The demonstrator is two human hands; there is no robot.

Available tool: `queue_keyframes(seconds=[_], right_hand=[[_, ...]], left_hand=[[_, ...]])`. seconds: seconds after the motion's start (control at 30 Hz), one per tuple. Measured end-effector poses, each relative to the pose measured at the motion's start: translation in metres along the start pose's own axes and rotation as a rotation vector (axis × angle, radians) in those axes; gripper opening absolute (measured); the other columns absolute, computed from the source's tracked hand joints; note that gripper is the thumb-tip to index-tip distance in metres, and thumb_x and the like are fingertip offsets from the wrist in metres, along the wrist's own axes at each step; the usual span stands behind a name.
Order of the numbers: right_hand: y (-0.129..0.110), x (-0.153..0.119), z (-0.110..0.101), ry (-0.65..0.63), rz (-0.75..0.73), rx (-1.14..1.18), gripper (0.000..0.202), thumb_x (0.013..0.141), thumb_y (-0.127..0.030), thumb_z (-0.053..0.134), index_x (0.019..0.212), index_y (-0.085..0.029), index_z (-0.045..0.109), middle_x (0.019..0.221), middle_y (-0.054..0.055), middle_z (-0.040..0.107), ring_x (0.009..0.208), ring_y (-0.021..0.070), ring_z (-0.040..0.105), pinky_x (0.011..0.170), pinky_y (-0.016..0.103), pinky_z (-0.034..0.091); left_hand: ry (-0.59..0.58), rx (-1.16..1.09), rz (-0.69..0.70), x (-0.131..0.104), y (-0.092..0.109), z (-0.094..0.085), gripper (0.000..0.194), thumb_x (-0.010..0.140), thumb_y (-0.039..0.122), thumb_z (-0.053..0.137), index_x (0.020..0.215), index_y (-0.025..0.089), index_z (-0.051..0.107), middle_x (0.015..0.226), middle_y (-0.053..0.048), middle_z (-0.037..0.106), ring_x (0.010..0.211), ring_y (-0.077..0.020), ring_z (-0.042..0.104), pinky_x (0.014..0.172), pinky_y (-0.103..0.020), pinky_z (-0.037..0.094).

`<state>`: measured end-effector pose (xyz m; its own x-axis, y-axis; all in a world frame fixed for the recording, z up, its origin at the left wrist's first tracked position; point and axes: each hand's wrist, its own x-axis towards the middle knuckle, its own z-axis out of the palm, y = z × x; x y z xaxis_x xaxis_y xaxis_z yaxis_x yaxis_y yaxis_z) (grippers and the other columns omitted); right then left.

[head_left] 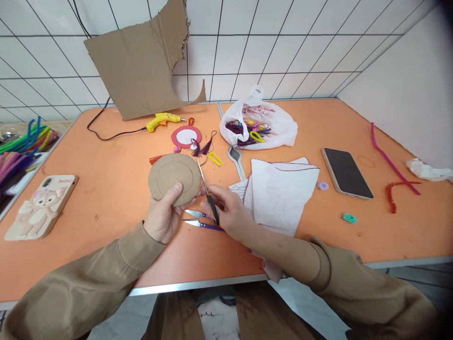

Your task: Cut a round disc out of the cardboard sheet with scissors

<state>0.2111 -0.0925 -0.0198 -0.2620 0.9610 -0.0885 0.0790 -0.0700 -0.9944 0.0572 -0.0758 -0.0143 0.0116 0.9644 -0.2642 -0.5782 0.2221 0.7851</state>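
Observation:
A round cardboard disc (166,182) with a smaller circle drawn on it is gripped in my left hand (166,212), the thumb flat on its face and the fingers underneath. My right hand (228,212) is closed around the black handle of slim-bladed scissors (211,203). Their metal blade points away from me, close along the disc's right edge; whether it touches the cardboard I cannot tell. Beneath my hands, on the orange table, lie thread snips (201,221) with purple handles, partly hidden by my right hand.
A torn cardboard sheet (141,66) leans on the tiled wall behind a yellow glue gun (164,121). A red-rimmed disc (186,136), tassels (207,145) and a plastic bag (279,127) stand beyond my hands. White cloth (283,193) and a phone (347,173) lie right; a phone case (42,205) left.

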Motion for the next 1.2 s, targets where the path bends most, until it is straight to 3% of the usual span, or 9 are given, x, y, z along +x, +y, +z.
queue_keyframes(seconds=[0.13,0.4,0.67,0.87,1.0,1.2], right_hand=[[0.002,0.001,0.001,0.003,0.036,0.040,0.024,0.074,-0.033,0.067,0.092,-0.019,0.059,0.056,-0.009,0.033,0.049,0.0070,0.036,0.046,0.019,0.038],[0.001,-0.001,-0.005,-0.081,0.042,0.176,0.030,0.079,-0.047,0.064,0.089,-0.021,0.054,0.070,-0.004,0.043,0.065,0.0113,0.044,0.058,0.023,0.049],[-0.001,0.000,-0.002,-0.062,0.043,0.153,0.027,0.076,-0.040,0.069,0.086,-0.021,0.052,0.065,-0.006,0.038,0.057,0.0087,0.035,0.052,0.020,0.043],[0.005,-0.001,-0.003,-0.024,0.001,0.042,0.021,0.077,-0.033,0.067,0.085,-0.020,0.053,0.061,-0.007,0.038,0.052,0.0069,0.036,0.047,0.019,0.038],[0.005,0.001,-0.005,-0.023,0.022,0.033,0.023,0.077,-0.037,0.067,0.085,-0.020,0.053,0.060,-0.008,0.035,0.051,0.0074,0.038,0.047,0.020,0.041],[-0.005,-0.001,-0.006,-0.083,0.106,0.230,0.039,0.071,-0.049,0.071,0.090,-0.021,0.050,0.064,-0.007,0.034,0.058,0.0085,0.034,0.053,0.024,0.051]], left_hand=[[0.011,-0.007,-0.010,0.000,0.001,0.000,0.048,0.073,0.014,0.075,0.118,0.016,0.061,0.087,-0.005,0.076,0.073,-0.0226,0.075,0.061,-0.027,0.063],[-0.035,-0.026,-0.020,-0.001,0.000,0.001,0.044,0.072,0.016,0.077,0.114,0.016,0.063,0.088,-0.006,0.077,0.073,-0.0230,0.075,0.056,-0.024,0.061],[-0.046,0.017,0.004,-0.001,-0.001,0.002,0.054,0.072,0.018,0.077,0.123,0.016,0.060,0.086,-0.007,0.077,0.073,-0.0238,0.075,0.060,-0.028,0.062],[-0.043,0.012,0.010,0.000,0.002,0.000,0.055,0.071,0.015,0.076,0.123,0.016,0.060,0.078,-0.005,0.075,0.062,-0.0216,0.072,0.050,-0.024,0.059],[-0.020,0.015,-0.017,0.002,0.006,-0.001,0.056,0.069,0.013,0.076,0.123,0.014,0.060,0.079,-0.006,0.075,0.062,-0.0228,0.073,0.048,-0.025,0.059],[-0.100,0.019,-0.029,0.002,0.008,-0.003,0.046,0.070,0.016,0.075,0.115,0.014,0.065,0.079,-0.007,0.075,0.057,-0.0183,0.069,0.042,-0.021,0.055]])
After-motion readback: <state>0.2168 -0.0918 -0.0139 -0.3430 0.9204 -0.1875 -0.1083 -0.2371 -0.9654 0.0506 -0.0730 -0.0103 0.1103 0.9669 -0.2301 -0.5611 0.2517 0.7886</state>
